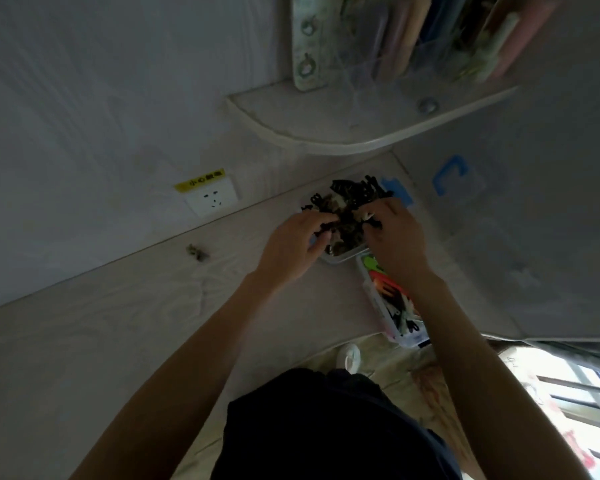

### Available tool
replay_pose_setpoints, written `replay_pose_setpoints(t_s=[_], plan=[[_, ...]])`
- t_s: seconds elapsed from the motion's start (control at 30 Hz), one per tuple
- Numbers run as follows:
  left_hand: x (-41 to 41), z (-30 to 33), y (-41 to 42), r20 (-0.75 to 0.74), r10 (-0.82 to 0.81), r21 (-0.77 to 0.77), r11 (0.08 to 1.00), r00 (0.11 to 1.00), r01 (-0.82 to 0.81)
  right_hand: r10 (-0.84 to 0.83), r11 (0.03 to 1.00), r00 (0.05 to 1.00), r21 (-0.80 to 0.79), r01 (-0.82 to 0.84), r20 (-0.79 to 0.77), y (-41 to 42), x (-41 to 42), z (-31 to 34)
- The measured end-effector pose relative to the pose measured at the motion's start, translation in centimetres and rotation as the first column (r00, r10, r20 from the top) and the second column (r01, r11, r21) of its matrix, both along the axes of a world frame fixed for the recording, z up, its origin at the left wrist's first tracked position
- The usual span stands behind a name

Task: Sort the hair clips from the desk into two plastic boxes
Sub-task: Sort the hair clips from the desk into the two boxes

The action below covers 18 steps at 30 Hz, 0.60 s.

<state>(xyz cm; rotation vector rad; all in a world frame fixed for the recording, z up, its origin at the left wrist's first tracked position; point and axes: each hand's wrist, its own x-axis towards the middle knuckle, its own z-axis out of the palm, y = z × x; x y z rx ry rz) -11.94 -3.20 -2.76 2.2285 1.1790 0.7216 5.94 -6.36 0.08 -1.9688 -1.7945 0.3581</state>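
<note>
A heap of dark claw hair clips fills a clear plastic box at the back of the desk near the corner. My left hand grips clips at the heap's left side with curled fingers. My right hand pinches clips at the heap's right side. A second clear box lies nearer me to the right, holding flat clips in green, red, white and black; my right forearm covers part of it.
A lone small clip lies on the desk by the wall, left of the hands. A wall socket sits above it. A rounded corner shelf with books overhangs the boxes. Blue tape marks the corner.
</note>
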Motion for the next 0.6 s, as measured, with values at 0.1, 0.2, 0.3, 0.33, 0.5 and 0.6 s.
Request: replay_pose_setpoints(t_s=[0.1, 0.2, 0.3, 0.33, 0.5, 0.6], plan=[[-5.8, -2.1, -0.7, -0.004, 0.215, 0.05, 0.975, 0.977, -0.215, 0.15, 0.985, 0.988, 0.096, -0.146, -0.029, -1.3, -4.3, -0.1], [-12.5, -4.7, -1.3, -0.103, 0.431, 0.083, 0.902, 0.896, -0.424, 0.363, 0.93, 0.928, -0.038, -0.367, -0.08, -1.9, -9.8, -2.2], [-17.7, -6.4, -1.2, -0.241, 0.511, -0.045, 0.843, 0.825, -0.535, 0.473, 0.828, 0.865, -0.25, -0.501, -0.168, -1.8, -14.8, -5.5], [-19.0, -6.9, -0.9, -0.293, 0.489, -0.086, 0.842, 0.821, -0.532, 0.482, 0.798, 0.858, -0.315, -0.514, -0.181, -1.5, -16.1, -6.4], [-21.3, -7.7, 1.8, -0.356, 0.162, -0.141, 0.964, 0.92, -0.225, 0.513, 0.736, 0.841, -0.417, -0.533, -0.171, -0.2, -22.1, -8.5], [-20.8, -7.6, 2.7, -0.456, -0.066, -0.18, 0.983, 0.887, -0.02, 0.568, 0.698, 0.819, -0.476, -0.534, -0.085, -0.2, -24.3, -9.3]])
